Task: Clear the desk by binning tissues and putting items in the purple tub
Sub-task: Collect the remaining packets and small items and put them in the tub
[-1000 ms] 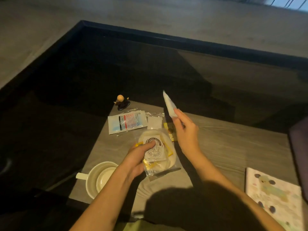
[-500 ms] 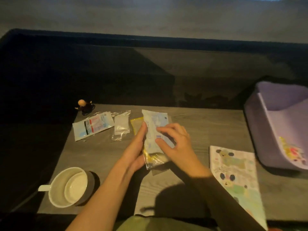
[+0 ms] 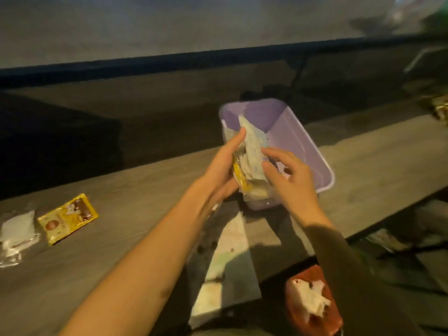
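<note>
The purple tub [image 3: 312, 151] stands on the wooden desk [image 3: 121, 238], right of centre. Over its near left corner I hold a stack of flat packets [image 3: 252, 154], white on top with yellow and clear plastic beneath. My left hand [image 3: 223, 166] presses the stack from the left, fingers straight. My right hand [image 3: 288, 178] grips it from the right. A yellow sachet [image 3: 68, 218] and a clear bag with white contents [image 3: 17, 232] lie on the desk at the far left.
A printed paper sheet [image 3: 230, 251] lies on the desk under my arms. Below the desk's near edge sits a red bin [image 3: 312, 309] holding crumpled white tissue. More items lie under the desk at the right [image 3: 388, 241].
Both hands lifted the stack of packets off the desk and carried it right, over the purple tub. My view swung right, so the cup and figurine left the frame.
</note>
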{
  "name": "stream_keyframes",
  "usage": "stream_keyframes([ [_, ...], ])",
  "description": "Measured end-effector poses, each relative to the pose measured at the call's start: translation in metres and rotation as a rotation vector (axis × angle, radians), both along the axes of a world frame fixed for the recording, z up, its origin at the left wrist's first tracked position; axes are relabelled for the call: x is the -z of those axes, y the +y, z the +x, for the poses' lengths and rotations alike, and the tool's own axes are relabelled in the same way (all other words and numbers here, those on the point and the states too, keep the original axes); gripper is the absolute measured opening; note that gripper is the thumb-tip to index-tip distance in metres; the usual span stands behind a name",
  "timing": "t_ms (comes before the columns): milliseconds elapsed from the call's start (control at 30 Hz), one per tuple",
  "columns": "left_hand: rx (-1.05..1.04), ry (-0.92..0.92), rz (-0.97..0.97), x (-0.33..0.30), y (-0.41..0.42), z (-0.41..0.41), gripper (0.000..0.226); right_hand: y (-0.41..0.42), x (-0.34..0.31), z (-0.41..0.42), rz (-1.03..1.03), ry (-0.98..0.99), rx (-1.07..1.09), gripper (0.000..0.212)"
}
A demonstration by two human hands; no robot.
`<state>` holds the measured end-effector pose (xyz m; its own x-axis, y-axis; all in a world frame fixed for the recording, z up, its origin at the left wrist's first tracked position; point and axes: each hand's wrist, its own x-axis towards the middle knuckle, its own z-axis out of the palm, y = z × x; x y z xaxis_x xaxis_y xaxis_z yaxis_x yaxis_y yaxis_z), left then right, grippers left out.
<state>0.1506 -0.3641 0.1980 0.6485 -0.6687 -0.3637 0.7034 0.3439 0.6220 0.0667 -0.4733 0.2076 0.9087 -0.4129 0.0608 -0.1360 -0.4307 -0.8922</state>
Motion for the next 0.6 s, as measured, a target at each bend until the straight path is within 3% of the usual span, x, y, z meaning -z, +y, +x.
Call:
stream_keyframes([
  [100,-0.025,0.053,-0.013,0.009,-0.048,0.0,0.057,-0.042,0.008,-0.007,0.024,0.068,0.108,0.027],
  [267,-0.042,-0.015,0.195,0.011,-0.079,-0.003,0.023,-0.07,0.029,-0.001,0.054,0.267,0.141,0.03],
  [433,-0.011,-0.094,0.367,0.021,-0.081,0.006,0.032,-0.067,0.048,0.016,-0.142,0.43,0.064,0.03],
  [533,0.035,-0.344,0.611,0.028,-0.078,0.01,0.067,-0.058,0.049,0.024,-0.135,0.434,0.061,0.025],
  [600,-0.052,-0.449,0.659,0.022,-0.073,0.011,0.065,-0.05,0.047,0.028,-0.138,0.401,0.058,0.022],
])
